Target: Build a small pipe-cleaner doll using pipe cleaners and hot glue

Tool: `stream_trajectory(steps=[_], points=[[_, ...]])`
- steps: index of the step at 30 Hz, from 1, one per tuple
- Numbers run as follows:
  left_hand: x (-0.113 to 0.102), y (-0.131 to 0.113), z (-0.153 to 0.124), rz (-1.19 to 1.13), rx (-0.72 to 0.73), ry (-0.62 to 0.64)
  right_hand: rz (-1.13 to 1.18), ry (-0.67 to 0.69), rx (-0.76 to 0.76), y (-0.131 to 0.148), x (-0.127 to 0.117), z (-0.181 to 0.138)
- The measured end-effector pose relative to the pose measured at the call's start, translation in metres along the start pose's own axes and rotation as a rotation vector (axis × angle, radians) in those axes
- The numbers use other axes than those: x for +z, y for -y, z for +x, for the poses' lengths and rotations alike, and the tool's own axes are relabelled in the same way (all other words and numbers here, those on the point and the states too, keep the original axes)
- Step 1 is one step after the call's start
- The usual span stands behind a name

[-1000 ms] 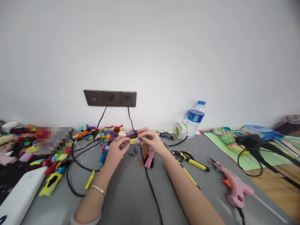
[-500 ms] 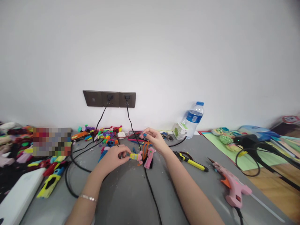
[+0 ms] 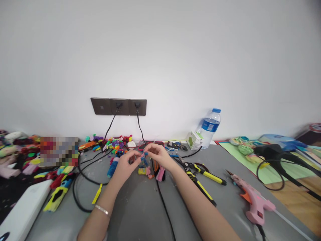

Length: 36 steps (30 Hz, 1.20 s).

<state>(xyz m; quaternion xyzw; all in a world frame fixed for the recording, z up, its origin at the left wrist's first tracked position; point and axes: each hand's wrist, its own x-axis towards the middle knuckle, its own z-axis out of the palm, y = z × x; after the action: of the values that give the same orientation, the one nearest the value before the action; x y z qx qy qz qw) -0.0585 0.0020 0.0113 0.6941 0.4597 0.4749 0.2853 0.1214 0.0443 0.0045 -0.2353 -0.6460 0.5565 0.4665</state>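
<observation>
My left hand (image 3: 129, 163) and my right hand (image 3: 158, 156) meet above the table, fingertips pinched together. Small pink and blue bits show at the fingertips; what they hold is too small to make out. Just below the hands lie a yellow-and-pink fuzzy piece (image 3: 143, 171) and a pink fuzzy piece (image 3: 160, 174) with a dark side. Partly hidden by my right hand, an orange fuzzy strip (image 3: 155, 166) stands between them. A blue fuzzy roll (image 3: 112, 168) lies beside my left wrist.
Yellow-handled pliers (image 3: 203, 189) lie right of my right forearm, with a pink glue gun (image 3: 258, 204) farther right. A water bottle (image 3: 210, 129) and small box (image 3: 195, 140) stand by the wall. Black cables (image 3: 164, 207) cross the table. Colourful fuzzy pieces (image 3: 59, 195) cover the left.
My left hand has let go of the yellow-and-pink piece, which now lies on the table, and has moved up to meet my right hand. My right hand came slightly down.
</observation>
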Motion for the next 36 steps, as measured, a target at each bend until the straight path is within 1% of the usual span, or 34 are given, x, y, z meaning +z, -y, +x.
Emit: stream_trajectory(steps=[5,10,12,14,16,19,21,26,33,36], points=[[0.005,0.007,0.0,-0.031,0.009,-0.034,-0.041,-0.018,-0.01,0.0,0.001,0.0],[0.003,0.011,0.0,0.023,0.037,-0.062,-0.15,-0.197,-0.096,-0.003,-0.007,0.004],[0.003,0.012,0.0,0.051,0.05,-0.063,-0.144,-0.233,-0.125,-0.004,-0.009,0.005],[0.004,0.012,0.0,0.077,0.062,-0.064,-0.127,-0.223,-0.128,-0.005,-0.009,0.004],[0.005,0.012,0.0,0.097,0.071,-0.068,-0.154,-0.17,-0.112,-0.004,-0.007,0.003],[0.006,0.013,0.0,0.118,0.082,-0.072,-0.267,-0.085,-0.092,-0.002,-0.002,0.0],[0.006,0.014,0.0,0.13,0.087,-0.067,-0.331,-0.06,-0.096,-0.001,0.0,-0.001],[0.006,0.015,0.0,0.166,0.119,-0.076,-0.36,-0.067,-0.099,0.001,0.003,-0.001],[0.006,0.008,-0.001,0.223,0.185,-0.172,-0.391,-0.076,-0.125,0.002,0.004,-0.001],[0.006,0.004,-0.002,0.24,0.202,-0.184,-0.414,-0.07,-0.139,0.002,0.005,-0.001]])
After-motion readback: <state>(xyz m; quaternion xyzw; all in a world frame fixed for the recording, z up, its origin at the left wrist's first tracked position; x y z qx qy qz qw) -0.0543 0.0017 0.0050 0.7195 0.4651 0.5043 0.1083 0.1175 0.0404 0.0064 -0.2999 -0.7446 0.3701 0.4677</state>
